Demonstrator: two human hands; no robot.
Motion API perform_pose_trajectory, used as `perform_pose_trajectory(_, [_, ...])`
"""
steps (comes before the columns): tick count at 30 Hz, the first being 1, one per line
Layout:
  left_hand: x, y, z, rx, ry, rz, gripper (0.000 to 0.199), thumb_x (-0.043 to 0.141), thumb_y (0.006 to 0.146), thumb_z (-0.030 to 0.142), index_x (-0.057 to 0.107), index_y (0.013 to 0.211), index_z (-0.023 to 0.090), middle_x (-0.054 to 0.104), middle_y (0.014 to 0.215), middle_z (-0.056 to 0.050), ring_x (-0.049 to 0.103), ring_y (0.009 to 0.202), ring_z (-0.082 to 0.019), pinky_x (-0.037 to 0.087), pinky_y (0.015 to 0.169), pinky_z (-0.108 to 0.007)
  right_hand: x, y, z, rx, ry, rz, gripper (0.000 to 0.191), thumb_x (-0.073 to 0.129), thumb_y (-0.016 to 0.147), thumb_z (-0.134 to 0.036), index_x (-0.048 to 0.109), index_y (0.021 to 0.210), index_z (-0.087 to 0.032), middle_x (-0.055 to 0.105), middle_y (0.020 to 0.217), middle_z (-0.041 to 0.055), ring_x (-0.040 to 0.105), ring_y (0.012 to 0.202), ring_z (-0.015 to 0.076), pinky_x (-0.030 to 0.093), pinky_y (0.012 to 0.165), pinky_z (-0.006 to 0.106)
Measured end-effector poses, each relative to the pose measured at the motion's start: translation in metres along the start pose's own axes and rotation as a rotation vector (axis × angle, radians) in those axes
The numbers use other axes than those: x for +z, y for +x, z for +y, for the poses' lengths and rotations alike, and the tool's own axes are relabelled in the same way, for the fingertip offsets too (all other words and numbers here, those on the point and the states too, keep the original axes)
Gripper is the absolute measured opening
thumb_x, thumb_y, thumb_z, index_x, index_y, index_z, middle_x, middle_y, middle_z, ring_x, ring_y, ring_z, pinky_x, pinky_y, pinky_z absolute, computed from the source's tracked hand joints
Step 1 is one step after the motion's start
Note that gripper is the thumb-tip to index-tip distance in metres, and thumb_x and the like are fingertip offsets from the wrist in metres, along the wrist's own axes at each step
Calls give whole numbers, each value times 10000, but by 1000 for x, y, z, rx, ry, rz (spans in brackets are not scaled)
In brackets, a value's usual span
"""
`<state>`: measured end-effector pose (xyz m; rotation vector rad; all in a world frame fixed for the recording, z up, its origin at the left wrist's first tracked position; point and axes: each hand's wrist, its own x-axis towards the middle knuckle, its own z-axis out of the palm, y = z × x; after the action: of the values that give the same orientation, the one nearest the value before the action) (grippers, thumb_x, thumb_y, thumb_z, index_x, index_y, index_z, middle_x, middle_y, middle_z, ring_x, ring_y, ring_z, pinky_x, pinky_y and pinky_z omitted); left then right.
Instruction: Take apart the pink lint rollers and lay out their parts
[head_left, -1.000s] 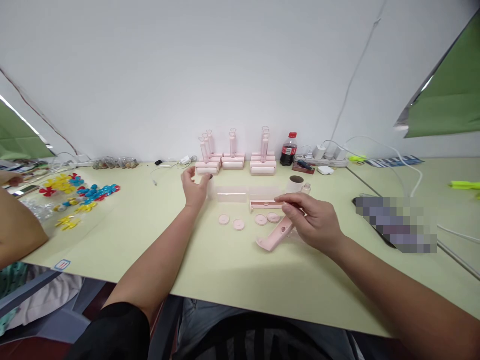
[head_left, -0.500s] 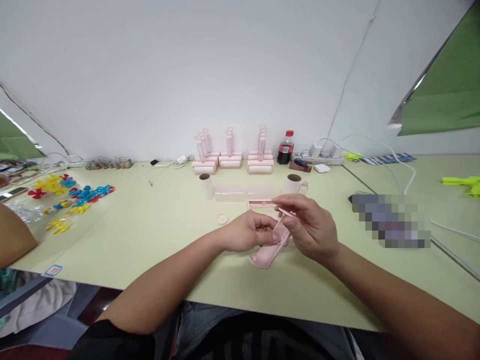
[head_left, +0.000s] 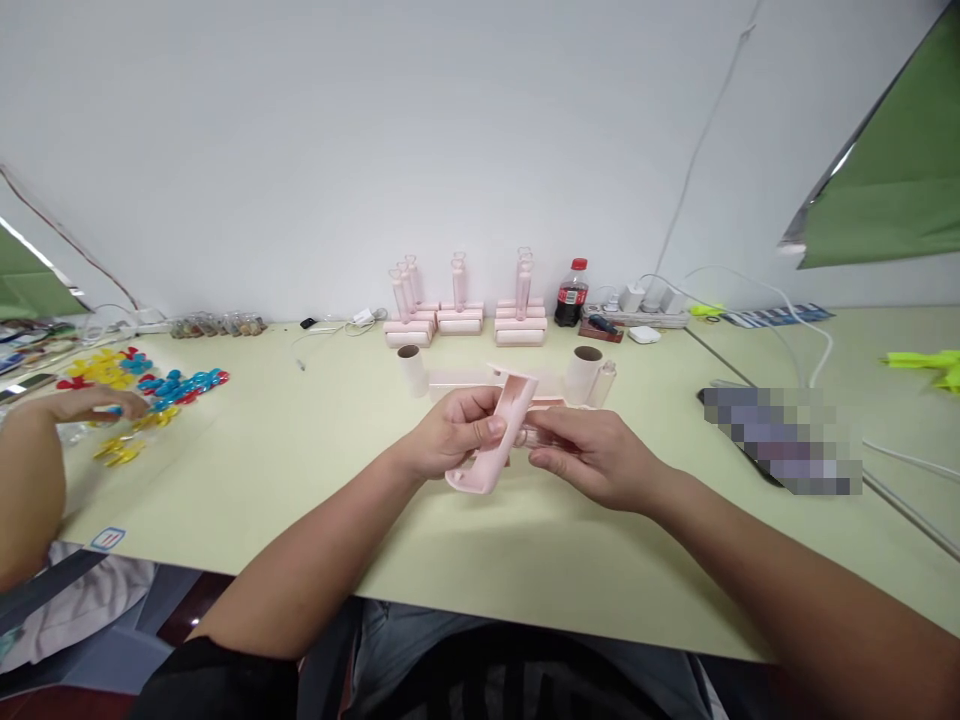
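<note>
My left hand (head_left: pixel 454 432) is closed around a pale pink, trough-shaped lint roller housing (head_left: pixel 491 462), its thumb pressed inside the hollow. The housing is tilted, its open side facing up toward me. My right hand (head_left: pixel 600 458) is closed on a clear pinkish handle (head_left: pixel 531 437) at the housing's right side; fingers cover most of that handle. Behind my hands stand two white sticky-paper rolls, a left roll (head_left: pixel 413 377) and a right roll (head_left: pixel 582 380). Another clear handle (head_left: pixel 604 386) is beside the right roll, and a translucent pink cover (head_left: pixel 448 384) lies between the rolls.
Several assembled pink lint rollers (head_left: pixel 520 331) stand along the wall, near a cola bottle (head_left: pixel 572 300) and a power strip (head_left: pixel 652 320). A pixelated dark object (head_left: pixel 780 440) lies to the right. At left, another person's hand (head_left: pixel 97 403) is among colourful plastic pieces (head_left: pixel 184 388).
The housing has moved up and left and been turned over in my left hand. My right hand has shifted from its upper end to the handle at its side. Another person's hand has appeared at left.
</note>
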<state>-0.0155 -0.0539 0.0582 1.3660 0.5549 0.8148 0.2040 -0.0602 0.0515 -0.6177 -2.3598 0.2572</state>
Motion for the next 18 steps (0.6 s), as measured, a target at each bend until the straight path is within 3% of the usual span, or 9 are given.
perform_pose_trajectory(5, [-1, -1, -6, 42, -1, -119, 437, 761, 721, 509, 615, 938, 159, 593, 696, -13, 567, 582, -116, 425, 549, -223, -8, -1, 2, -41, 32, -89, 258, 515, 948, -365, 624, 1101, -189, 621, 703, 3, 533, 600, 129, 390, 580, 229])
perform_pose_trajectory(9, [1, 1, -8, 119, 41, -81, 406, 707, 784, 507, 574, 950, 162, 561, 717, -3, 544, 572, -99, 424, 532, -206, -14, 1, 1, -11, 54, -95, 278, 520, 950, -346, 623, 1124, -156, 612, 722, 9, 510, 601, 115, 380, 585, 221])
perform_pose_trajectory(14, [17, -6, -6, 169, 88, -58, 333, 678, 827, 450, 558, 924, 155, 557, 761, -18, 546, 616, -99, 449, 546, -195, -26, 0, -4, 30, 182, -206, 251, 556, 931, -368, 650, 964, -137, 501, 644, -25, 429, 563, 93, 342, 552, 207])
perform_pose_trajectory(18, [8, -21, 13, 181, -84, -210, 352, 711, 766, 469, 528, 770, 169, 483, 634, 10, 497, 470, -86, 374, 406, -186, -37, -3, 7, 5, 273, -219, 261, 562, 925, -373, 660, 964, -133, 465, 620, -35, 392, 529, 83, 313, 519, 208])
